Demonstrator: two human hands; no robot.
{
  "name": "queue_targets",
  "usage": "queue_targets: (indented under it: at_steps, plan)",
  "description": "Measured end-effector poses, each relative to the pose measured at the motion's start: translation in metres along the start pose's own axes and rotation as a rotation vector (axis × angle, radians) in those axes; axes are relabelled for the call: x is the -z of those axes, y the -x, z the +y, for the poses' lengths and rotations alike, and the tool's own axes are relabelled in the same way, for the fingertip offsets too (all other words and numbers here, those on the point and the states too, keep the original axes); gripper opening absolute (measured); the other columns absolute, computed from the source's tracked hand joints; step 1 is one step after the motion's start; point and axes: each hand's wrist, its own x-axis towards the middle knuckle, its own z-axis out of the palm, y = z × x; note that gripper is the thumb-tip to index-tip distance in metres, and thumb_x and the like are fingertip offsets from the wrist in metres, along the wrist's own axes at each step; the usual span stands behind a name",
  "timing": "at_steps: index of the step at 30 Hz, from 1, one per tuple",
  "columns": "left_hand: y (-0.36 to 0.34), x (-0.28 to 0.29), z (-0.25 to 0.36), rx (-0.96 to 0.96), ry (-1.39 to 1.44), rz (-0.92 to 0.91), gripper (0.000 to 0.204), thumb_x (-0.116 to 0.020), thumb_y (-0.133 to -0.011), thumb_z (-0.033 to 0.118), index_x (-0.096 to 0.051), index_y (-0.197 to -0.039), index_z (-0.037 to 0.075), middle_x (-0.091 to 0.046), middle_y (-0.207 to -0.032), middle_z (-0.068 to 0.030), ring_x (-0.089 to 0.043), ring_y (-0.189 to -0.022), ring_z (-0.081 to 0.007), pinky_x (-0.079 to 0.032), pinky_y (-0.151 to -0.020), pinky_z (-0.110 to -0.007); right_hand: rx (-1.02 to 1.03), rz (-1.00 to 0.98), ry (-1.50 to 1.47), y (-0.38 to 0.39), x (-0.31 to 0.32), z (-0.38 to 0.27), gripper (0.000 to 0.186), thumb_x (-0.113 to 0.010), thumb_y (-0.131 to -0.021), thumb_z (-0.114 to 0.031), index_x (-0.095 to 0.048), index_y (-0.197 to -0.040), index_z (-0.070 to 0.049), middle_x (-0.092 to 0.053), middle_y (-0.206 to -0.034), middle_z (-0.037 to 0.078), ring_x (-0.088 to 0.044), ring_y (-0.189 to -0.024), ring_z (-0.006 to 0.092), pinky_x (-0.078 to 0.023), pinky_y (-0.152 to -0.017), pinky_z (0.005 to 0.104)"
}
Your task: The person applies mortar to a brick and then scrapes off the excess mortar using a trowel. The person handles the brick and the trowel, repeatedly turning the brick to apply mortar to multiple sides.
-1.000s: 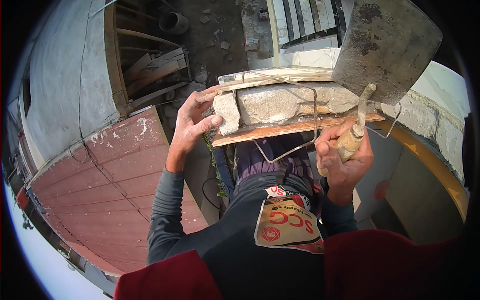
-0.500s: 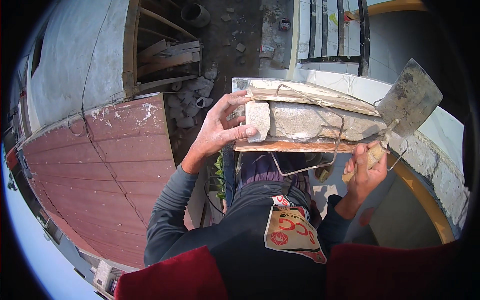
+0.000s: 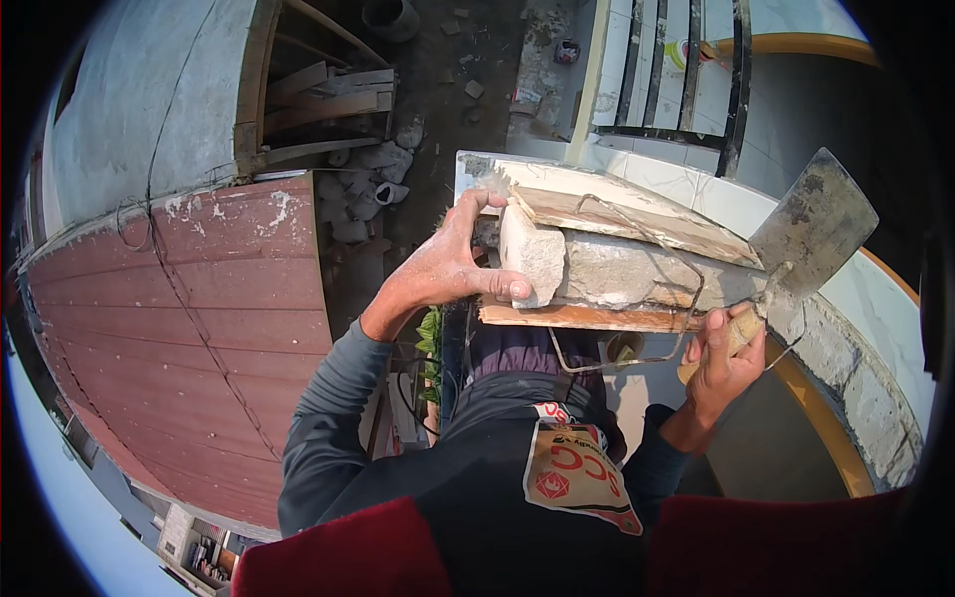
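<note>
My left hand (image 3: pixel 453 261) grips a small pale block (image 3: pixel 537 264), thumb on its near face and fingers round its far side. The block sits tilted at the left end of a wall top, between two wooden boards. Rough grey-white mortar (image 3: pixel 622 271) fills the space right of it. One board (image 3: pixel 637 224) runs along the far side, another (image 3: pixel 587 316) along the near side. My right hand (image 3: pixel 724 368) is wrapped round the wooden handle of a trowel (image 3: pixel 816 219), its flat blade pointing up and right. Bent metal rods (image 3: pixel 627 363) span both boards.
A reddish-brown corrugated roof (image 3: pixel 189 328) slopes away at the left. Stacked timber (image 3: pixel 333 99) and pale rubble sacks (image 3: pixel 378 169) lie below, near a bucket (image 3: pixel 388 20). Black metal bars (image 3: pixel 652 80) stand beyond the wall. The rough wall top (image 3: pixel 860 368) curves off to the right.
The block in my left hand has tilted, showing more of its left side, and my thumb has moved with it. The trowel stays in my right hand, slightly lower. The whole view has shifted a little.
</note>
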Motion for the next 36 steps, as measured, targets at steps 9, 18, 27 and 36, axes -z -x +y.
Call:
queue_targets:
  at_steps: [9, 18, 27, 36]
  plan:
    - [-0.004, 0.004, 0.005, -0.007, 0.010, -0.082, 0.139, -0.092, -0.051, 0.071, -0.029, -0.143, -0.011, -0.038, -0.145, -0.0389, -0.036, -0.143, -0.0483, -0.026, -0.122, -0.051, -0.027, 0.000, 0.015, -0.005, -0.001, 0.000, 0.031, -0.075, -0.091, -0.007, -0.051, -0.110, -0.001, -0.061, -0.078, 0.009, -0.050, -0.051, 0.0098, -0.041, -0.045, 0.0241]
    - [0.007, -0.005, 0.006, 0.031, 0.163, -0.080, 0.133, -0.097, -0.053, 0.060, -0.026, -0.144, -0.007, -0.040, -0.144, -0.0290, -0.035, -0.144, -0.0383, -0.023, -0.121, -0.045, -0.048, -0.019, 0.055, -0.011, -0.005, 0.002, 0.030, -0.075, -0.092, -0.009, -0.050, -0.106, -0.001, -0.060, -0.075, 0.007, -0.050, -0.052, 0.0092, -0.039, -0.047, 0.0231]
    - [0.007, -0.002, 0.008, 0.029, 0.112, -0.070, 0.131, -0.098, -0.050, 0.059, -0.032, -0.143, -0.006, -0.043, -0.140, -0.0235, -0.039, -0.141, -0.0347, -0.025, -0.120, -0.043, -0.114, -0.017, 0.137, -0.022, -0.010, 0.006, 0.031, -0.076, -0.091, -0.008, -0.049, -0.104, -0.003, -0.062, -0.078, 0.008, -0.050, -0.052, 0.0077, -0.040, -0.048, 0.0222]
    - [0.009, -0.001, 0.004, 0.044, 0.085, -0.066, 0.135, -0.097, -0.048, 0.063, -0.031, -0.143, -0.006, -0.046, -0.139, -0.0234, -0.043, -0.138, -0.0351, -0.029, -0.118, -0.043, -0.146, 0.005, 0.145, -0.022, -0.005, 0.025, 0.033, -0.077, -0.088, -0.002, -0.049, -0.104, -0.004, -0.066, -0.083, 0.010, -0.051, -0.054, 0.0066, -0.040, -0.047, 0.0220]
